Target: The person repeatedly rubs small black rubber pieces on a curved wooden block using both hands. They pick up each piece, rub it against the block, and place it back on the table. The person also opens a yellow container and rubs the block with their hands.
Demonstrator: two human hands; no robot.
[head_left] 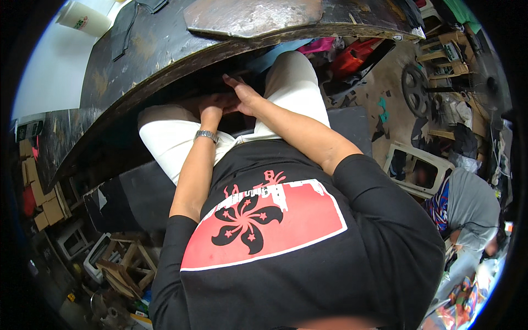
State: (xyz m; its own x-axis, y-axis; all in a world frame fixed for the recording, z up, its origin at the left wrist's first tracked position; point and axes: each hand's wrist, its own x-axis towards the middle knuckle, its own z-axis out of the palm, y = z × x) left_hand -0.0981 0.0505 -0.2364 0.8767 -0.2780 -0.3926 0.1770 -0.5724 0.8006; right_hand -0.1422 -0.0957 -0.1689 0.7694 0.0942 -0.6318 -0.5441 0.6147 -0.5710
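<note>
Both my hands meet between my knees, below the edge of the dark worktable (pixel 159 58). My left hand (pixel 214 103), with a metal watch (pixel 206 135) on its wrist, touches the right one; its fingers are in shadow and partly covered, so their pose is unclear. Held against it, my right hand (pixel 246 98) is open, with a thumb or finger stretched up and to the left. No object shows in either hand. My forearms rest over white trousers (pixel 300 82).
A worn, flat board (pixel 253 16) lies on the table, with black strips (pixel 125 33) and a white cup-shaped container (pixel 83 18) to its left. Wooden stools (pixel 129 264) stand lower left. At right are a pale plastic stool (pixel 418 169), a person in grey (pixel 473 206) and floor scraps.
</note>
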